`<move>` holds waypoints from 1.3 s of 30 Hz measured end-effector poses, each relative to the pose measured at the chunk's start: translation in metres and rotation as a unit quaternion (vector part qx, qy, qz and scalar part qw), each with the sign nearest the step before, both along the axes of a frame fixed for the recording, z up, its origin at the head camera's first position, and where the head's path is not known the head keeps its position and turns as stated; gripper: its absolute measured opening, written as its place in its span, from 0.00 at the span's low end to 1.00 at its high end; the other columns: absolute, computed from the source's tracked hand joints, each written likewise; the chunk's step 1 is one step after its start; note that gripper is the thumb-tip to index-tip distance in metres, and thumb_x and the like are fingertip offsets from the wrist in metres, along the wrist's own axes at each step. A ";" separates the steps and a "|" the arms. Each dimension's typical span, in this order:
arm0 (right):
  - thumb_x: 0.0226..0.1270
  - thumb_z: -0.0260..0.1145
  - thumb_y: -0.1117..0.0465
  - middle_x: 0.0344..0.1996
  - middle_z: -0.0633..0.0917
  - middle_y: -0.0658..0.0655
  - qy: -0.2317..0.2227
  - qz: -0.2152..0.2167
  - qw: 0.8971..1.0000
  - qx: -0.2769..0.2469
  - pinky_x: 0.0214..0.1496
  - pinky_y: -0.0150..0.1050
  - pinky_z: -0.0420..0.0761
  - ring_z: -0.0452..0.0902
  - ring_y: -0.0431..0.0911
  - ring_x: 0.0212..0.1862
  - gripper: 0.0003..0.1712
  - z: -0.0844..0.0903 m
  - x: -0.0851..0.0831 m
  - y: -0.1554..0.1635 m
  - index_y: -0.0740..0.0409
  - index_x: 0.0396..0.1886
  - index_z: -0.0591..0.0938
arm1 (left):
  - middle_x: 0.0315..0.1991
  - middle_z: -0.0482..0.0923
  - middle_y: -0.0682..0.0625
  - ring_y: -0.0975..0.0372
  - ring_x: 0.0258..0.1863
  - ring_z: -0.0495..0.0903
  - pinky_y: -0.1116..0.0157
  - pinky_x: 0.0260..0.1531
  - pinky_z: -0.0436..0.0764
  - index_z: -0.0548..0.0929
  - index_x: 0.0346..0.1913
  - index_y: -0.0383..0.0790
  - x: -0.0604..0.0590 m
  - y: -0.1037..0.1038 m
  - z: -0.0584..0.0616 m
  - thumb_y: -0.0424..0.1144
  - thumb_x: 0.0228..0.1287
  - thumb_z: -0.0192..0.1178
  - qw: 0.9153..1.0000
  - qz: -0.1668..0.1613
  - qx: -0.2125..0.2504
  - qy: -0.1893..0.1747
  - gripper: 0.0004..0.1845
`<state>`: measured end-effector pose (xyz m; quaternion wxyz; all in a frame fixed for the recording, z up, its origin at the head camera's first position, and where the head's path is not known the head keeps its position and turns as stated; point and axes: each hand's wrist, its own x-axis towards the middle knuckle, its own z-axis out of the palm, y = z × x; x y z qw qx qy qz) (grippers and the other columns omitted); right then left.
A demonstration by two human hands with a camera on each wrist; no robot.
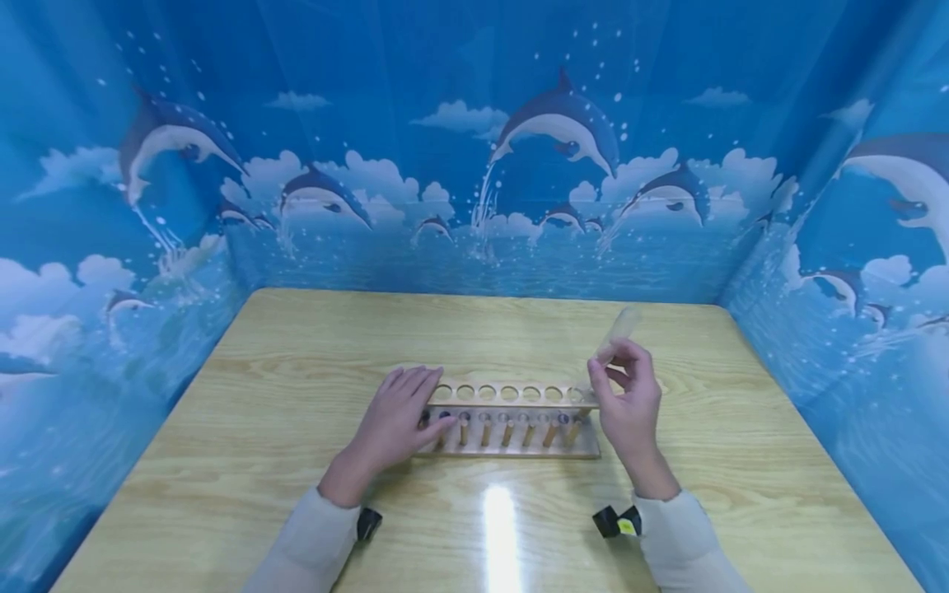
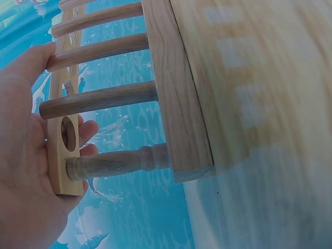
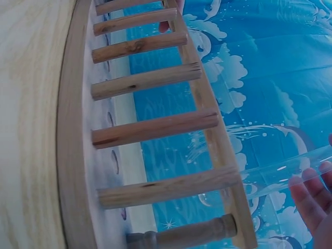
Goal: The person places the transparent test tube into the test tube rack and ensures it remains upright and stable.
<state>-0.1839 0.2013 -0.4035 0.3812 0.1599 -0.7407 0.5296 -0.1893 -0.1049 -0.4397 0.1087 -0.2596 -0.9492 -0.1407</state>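
A wooden test-tube rack [image 1: 511, 420] with a row of round holes and several pegs stands mid-table. My left hand [image 1: 400, 412] rests flat on the rack's left end, fingers straight; the left wrist view shows the palm [image 2: 21, 155] against the rack's top board [image 2: 65, 135]. My right hand [image 1: 630, 395] hovers just above the rack's right end and pinches a clear test tube [image 1: 619, 329], tilted up and away to the right. The tube [image 3: 290, 174] and fingertips [image 3: 311, 199] show beside the rack [image 3: 155, 129] in the right wrist view.
The light wooden table [image 1: 296, 461] is walled on three sides by a blue dolphin-print backdrop [image 1: 474, 165]. A light glare [image 1: 500, 527] lies on the tabletop near me. The rack's holes hold no tubes.
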 end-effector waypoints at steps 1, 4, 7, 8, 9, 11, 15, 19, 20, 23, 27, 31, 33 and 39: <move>0.57 0.61 0.84 0.36 0.78 0.52 -0.001 -0.001 1.000 0.004 0.45 0.23 0.80 0.76 0.39 0.42 0.20 0.002 0.002 -0.002 0.81 0.50 0.70 | 0.66 0.69 0.40 0.48 0.67 0.66 0.47 0.71 0.56 0.65 0.71 0.35 0.000 0.000 0.000 0.62 0.65 0.57 1.000 0.000 0.000 0.000 0.41; 0.57 0.61 0.85 0.34 0.78 0.54 -0.004 -0.006 1.000 0.017 0.45 0.22 0.79 0.76 0.42 0.41 0.18 0.009 0.006 -0.007 0.82 0.48 0.70 | 0.66 0.70 0.40 0.49 0.67 0.66 0.47 0.71 0.56 0.65 0.71 0.36 -0.001 -0.001 -0.001 0.62 0.66 0.56 1.000 0.000 0.001 0.003 0.41; 0.56 0.61 0.84 0.33 0.78 0.55 -0.011 -0.009 1.000 0.022 0.44 0.22 0.79 0.76 0.44 0.40 0.17 0.014 0.009 -0.010 0.82 0.47 0.71 | 0.66 0.70 0.40 0.49 0.67 0.66 0.47 0.71 0.56 0.66 0.71 0.36 -0.002 -0.001 -0.001 0.62 0.66 0.56 1.000 0.000 0.004 0.005 0.41; 0.56 0.61 0.85 0.33 0.78 0.56 -0.015 -0.008 1.000 0.023 0.44 0.23 0.80 0.76 0.44 0.40 0.17 0.015 0.010 -0.010 0.82 0.47 0.71 | 0.66 0.70 0.41 0.49 0.67 0.66 0.47 0.71 0.56 0.66 0.71 0.36 -0.002 -0.001 -0.001 0.62 0.66 0.56 1.000 0.000 0.004 0.005 0.40; 0.56 0.61 0.85 0.33 0.77 0.57 -0.018 -0.007 1.000 0.023 0.44 0.23 0.80 0.76 0.45 0.40 0.17 0.015 0.010 -0.011 0.82 0.46 0.71 | 0.66 0.70 0.41 0.49 0.67 0.66 0.47 0.71 0.57 0.66 0.71 0.36 -0.002 -0.001 -0.001 0.61 0.66 0.56 1.000 0.000 0.004 0.006 0.40; 0.55 0.61 0.85 0.32 0.78 0.59 -0.020 -0.006 0.999 0.026 0.43 0.24 0.80 0.77 0.47 0.39 0.17 0.015 0.010 -0.011 0.82 0.46 0.72 | 0.66 0.70 0.40 0.49 0.67 0.66 0.47 0.70 0.57 0.66 0.71 0.36 -0.002 0.000 0.000 0.61 0.65 0.57 1.000 0.000 0.005 0.006 0.41; 0.55 0.61 0.84 0.32 0.78 0.63 -0.025 -0.006 0.999 0.040 0.42 0.24 0.81 0.77 0.47 0.39 0.16 0.011 0.009 -0.010 0.80 0.45 0.72 | 0.66 0.70 0.40 0.48 0.67 0.66 0.46 0.70 0.57 0.66 0.71 0.35 -0.002 0.000 0.000 0.61 0.65 0.57 1.000 -0.003 0.004 0.010 0.41; 0.55 0.61 0.84 0.31 0.78 0.67 -0.027 -0.004 0.999 0.047 0.42 0.23 0.80 0.77 0.42 0.39 0.17 0.008 0.008 -0.009 0.79 0.45 0.72 | 0.66 0.70 0.39 0.48 0.67 0.66 0.46 0.70 0.57 0.66 0.70 0.35 -0.001 -0.001 0.000 0.61 0.65 0.58 1.000 -0.005 0.005 0.013 0.41; 0.55 0.61 0.84 0.31 0.78 0.68 -0.027 -0.002 0.998 0.049 0.42 0.23 0.80 0.76 0.41 0.39 0.17 0.007 0.008 -0.009 0.79 0.45 0.72 | 0.66 0.70 0.39 0.48 0.67 0.66 0.46 0.70 0.57 0.65 0.71 0.35 -0.001 -0.001 0.000 0.61 0.65 0.58 1.000 -0.005 0.005 0.013 0.41; 0.53 0.62 0.84 0.31 0.78 0.68 -0.030 0.001 0.999 0.045 0.42 0.23 0.80 0.76 0.40 0.39 0.17 0.006 0.008 -0.010 0.79 0.44 0.72 | 0.66 0.70 0.40 0.48 0.67 0.66 0.47 0.70 0.57 0.65 0.71 0.35 -0.001 -0.001 -0.001 0.61 0.65 0.57 1.000 -0.004 0.003 0.012 0.41; 0.53 0.63 0.85 0.31 0.78 0.67 -0.038 0.006 0.998 0.044 0.42 0.24 0.81 0.76 0.41 0.38 0.17 0.004 0.008 -0.010 0.78 0.43 0.72 | 0.66 0.70 0.41 0.48 0.67 0.66 0.47 0.71 0.56 0.66 0.70 0.35 0.000 -0.001 -0.001 0.61 0.65 0.58 1.000 -0.002 0.003 0.009 0.41; 0.53 0.62 0.85 0.31 0.78 0.66 -0.040 0.011 0.998 0.047 0.43 0.25 0.81 0.76 0.40 0.38 0.17 0.002 0.008 -0.010 0.78 0.43 0.72 | 0.66 0.70 0.41 0.49 0.67 0.66 0.47 0.70 0.57 0.66 0.70 0.35 0.000 -0.001 -0.002 0.62 0.65 0.57 1.000 -0.001 0.005 0.009 0.41; 0.52 0.63 0.85 0.31 0.78 0.66 -0.041 0.012 0.998 0.049 0.43 0.25 0.81 0.76 0.40 0.39 0.17 0.002 0.007 -0.011 0.78 0.43 0.72 | 0.66 0.70 0.41 0.49 0.67 0.66 0.47 0.70 0.57 0.67 0.70 0.35 -0.001 -0.001 -0.002 0.62 0.65 0.56 1.000 0.000 0.005 0.009 0.41; 0.50 0.62 0.85 0.30 0.78 0.65 -0.042 0.020 0.997 0.053 0.41 0.27 0.83 0.76 0.39 0.37 0.17 0.000 0.006 -0.011 0.78 0.41 0.72 | 0.66 0.70 0.41 0.49 0.67 0.66 0.47 0.70 0.58 0.67 0.70 0.35 0.000 -0.001 -0.003 0.62 0.65 0.57 1.000 0.003 0.005 0.006 0.40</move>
